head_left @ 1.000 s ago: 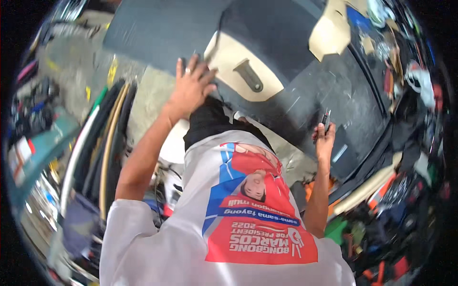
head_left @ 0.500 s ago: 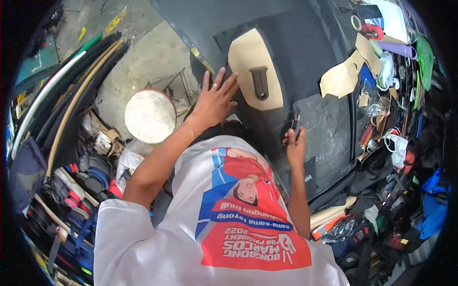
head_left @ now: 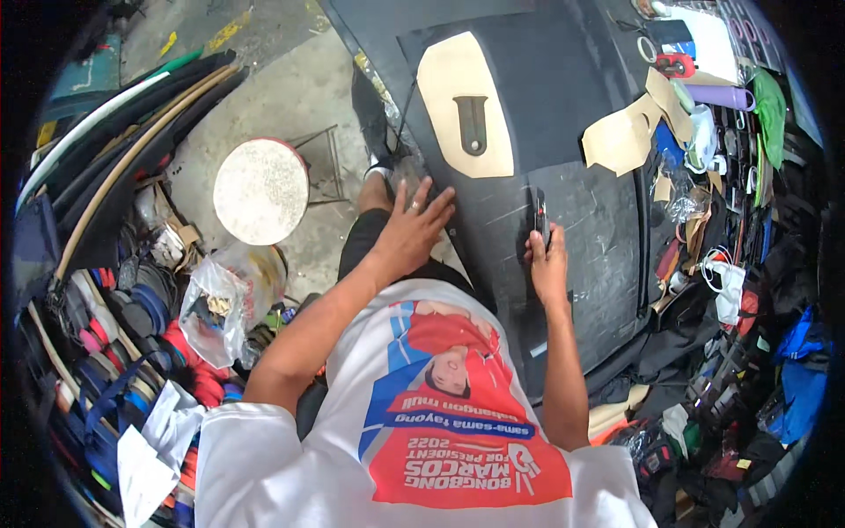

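Observation:
My right hand (head_left: 547,255) grips a utility knife (head_left: 540,211), its blade pointing away from me over the dark tabletop (head_left: 585,251). My left hand (head_left: 414,227) holds nothing, its fingers spread beside the table's left edge; whether they touch it I cannot tell. Beyond both hands, a tan cardboard pattern (head_left: 442,84) lies flat on a black sheet of material (head_left: 546,97). A dark, flat T-shaped piece with a hole at its near end (head_left: 473,132) rests on the pattern.
More tan cut pieces (head_left: 620,136) lie at the table's right side, near a roll of tape (head_left: 647,48) and a purple roll (head_left: 717,97). A round white-topped stool (head_left: 260,191) stands to the left. Rolled materials (head_left: 145,163), a plastic bag (head_left: 216,308) and piled scraps crowd the left.
My left hand has drawn back toward me, away from the pattern's edge. My right hand keeps the knife near the same spot. The view has shifted slightly.

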{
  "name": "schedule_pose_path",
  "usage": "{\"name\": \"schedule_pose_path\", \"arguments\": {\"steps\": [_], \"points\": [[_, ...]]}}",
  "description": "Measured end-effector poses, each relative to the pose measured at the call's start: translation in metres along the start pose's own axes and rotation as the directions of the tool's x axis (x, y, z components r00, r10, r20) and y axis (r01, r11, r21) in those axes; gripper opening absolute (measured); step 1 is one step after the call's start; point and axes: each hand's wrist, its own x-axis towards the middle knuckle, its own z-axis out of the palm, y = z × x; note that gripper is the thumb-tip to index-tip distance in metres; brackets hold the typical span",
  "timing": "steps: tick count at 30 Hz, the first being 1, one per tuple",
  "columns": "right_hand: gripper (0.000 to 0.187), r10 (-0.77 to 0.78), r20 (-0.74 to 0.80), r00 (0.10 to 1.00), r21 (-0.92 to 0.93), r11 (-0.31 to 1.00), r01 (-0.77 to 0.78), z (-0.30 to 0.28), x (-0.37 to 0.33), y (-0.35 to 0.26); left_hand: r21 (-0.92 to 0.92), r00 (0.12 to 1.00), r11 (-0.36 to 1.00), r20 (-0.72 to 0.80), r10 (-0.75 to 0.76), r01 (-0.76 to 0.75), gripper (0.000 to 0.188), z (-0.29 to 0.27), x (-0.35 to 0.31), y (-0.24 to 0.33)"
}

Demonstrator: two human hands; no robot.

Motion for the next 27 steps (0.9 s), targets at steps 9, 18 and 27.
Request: {"name": "schedule_pose_path", "arguments": {"steps": [9,18,27], "points": [[0.027,-0.031,-0.029,0.999,0.138,0.99,0.035,0.018,-0.075,0.081,-0.115,0.987,0.988,-0.108,-0.119,0.107,0.051,-0.004,0.002,0.005],[0.027,-0.117,0.014,0.993,0.169,0.979,0.113,0.026,-0.04,0.055,-0.009,0.97,0.995,-0.223,-0.096,0.097,0.047,-0.032,0.043,-0.031],[0.031,-0.392,0.089,0.916,0.017,0.92,0.392,0.034,0.003,0.021,-0.033,0.984,0.997,-0.162,-0.075,0.07,0.048,-0.045,0.05,-0.05]]}}
